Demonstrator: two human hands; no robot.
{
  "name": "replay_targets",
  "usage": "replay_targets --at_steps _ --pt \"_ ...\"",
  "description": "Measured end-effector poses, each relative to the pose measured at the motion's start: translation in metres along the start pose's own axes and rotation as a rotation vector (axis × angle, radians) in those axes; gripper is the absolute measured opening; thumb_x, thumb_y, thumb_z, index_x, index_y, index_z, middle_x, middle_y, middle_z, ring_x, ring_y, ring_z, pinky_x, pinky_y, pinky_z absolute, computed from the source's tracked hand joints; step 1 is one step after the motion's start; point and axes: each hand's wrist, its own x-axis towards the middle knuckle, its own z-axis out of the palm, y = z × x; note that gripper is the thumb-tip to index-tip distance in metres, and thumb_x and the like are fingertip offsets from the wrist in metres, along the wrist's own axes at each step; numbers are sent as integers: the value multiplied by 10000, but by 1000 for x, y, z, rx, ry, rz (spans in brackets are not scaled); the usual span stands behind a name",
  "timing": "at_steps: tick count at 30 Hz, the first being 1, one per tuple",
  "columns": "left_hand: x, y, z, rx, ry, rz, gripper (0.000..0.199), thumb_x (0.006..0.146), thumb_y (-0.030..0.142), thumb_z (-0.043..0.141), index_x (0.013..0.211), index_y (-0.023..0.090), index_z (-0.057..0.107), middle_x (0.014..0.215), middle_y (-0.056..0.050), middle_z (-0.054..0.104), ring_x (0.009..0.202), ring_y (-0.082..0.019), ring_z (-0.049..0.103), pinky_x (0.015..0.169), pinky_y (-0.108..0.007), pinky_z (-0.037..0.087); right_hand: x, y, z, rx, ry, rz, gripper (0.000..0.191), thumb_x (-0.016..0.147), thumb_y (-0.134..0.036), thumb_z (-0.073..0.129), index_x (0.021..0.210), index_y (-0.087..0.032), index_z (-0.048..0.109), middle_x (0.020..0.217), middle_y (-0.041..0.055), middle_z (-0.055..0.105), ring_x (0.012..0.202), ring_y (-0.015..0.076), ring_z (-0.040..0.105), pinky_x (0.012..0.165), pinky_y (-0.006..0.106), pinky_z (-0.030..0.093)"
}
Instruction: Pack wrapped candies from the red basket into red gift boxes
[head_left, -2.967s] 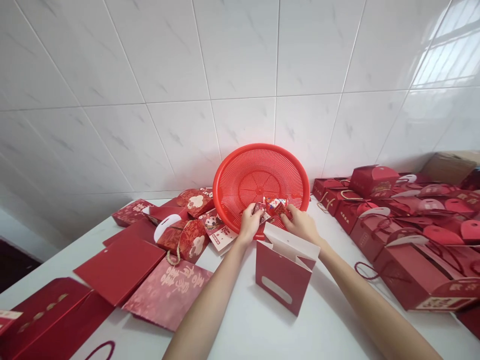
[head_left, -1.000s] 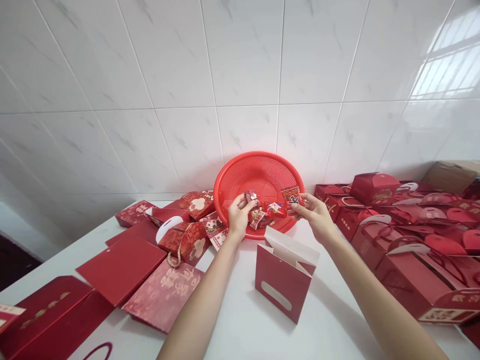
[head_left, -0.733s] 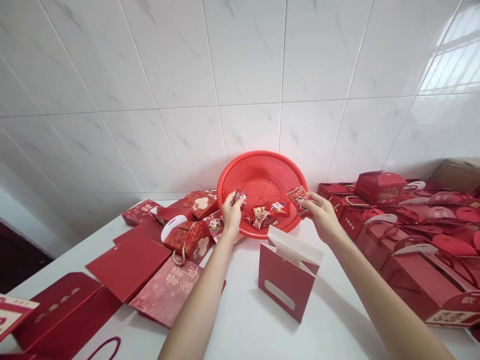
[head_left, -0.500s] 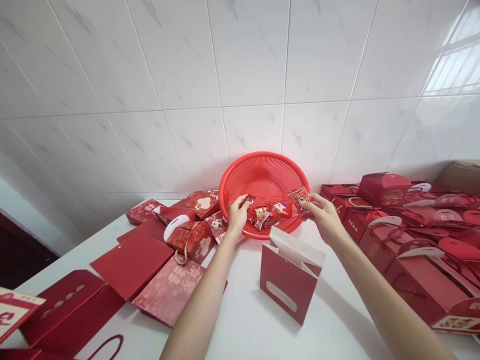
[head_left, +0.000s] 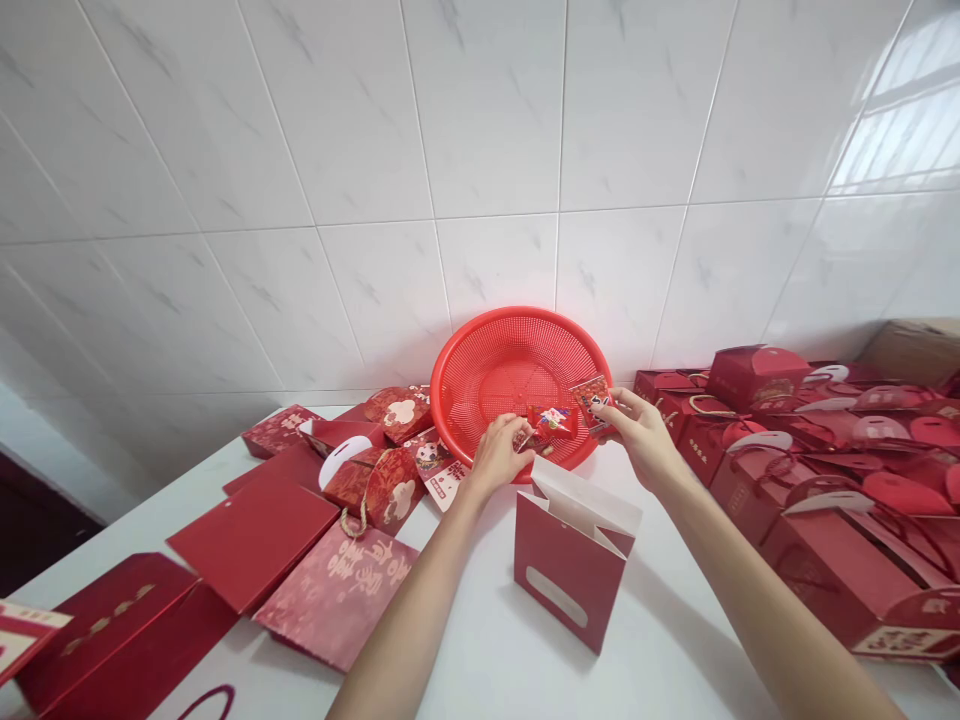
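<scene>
A red plastic basket leans against the tiled wall with a few wrapped candies in its lower part. My left hand is at the basket's front, its fingers curled closed around a wrapped candy that is mostly hidden. Beside it in the basket lies a bright red candy packet. Over the basket's right rim, my right hand pinches a small red snack packet with dark and white print. Between my forearms a red paper bag stands upright on the table, its white-lined top open.
Flat and folded red gift bags and patterned boxes cover the table's left side. Rows of red handled gift boxes fill the right side. A brown cardboard box stands at the far right.
My left hand has moved right and down, from holding a dark red packet near the basket's left side to the candies. My right hand keeps its packet, now turned more face-on.
</scene>
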Motion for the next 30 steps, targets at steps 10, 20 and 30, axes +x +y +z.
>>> replay_targets --at_steps 10,20,30 --pt "0 -5 3 240 -79 -84 403 716 148 727 1099 269 763 1239 -142 637 1207 -361 552 1025 -460 425 -1 4 3 96 18 57 384 607 -453 732 850 -199 577 747 16 672 589 148 608 588 288 461" --pt "8 -20 7 20 115 -123 98 673 122 730 654 218 730 785 -66 633 878 -271 623 851 -363 486 1 10 5 78 17 88 357 607 -431 740 830 -200 585 730 12 661 605 149 606 574 276 457" --pt "15 -17 1 -365 229 -72 111 757 202 682 854 169 727 927 -74 746 915 -223 678 872 -344 501 1 14 8 108 27 115 361 572 -437 762 811 -207 620 733 13 677 611 153 610 586 280 460"
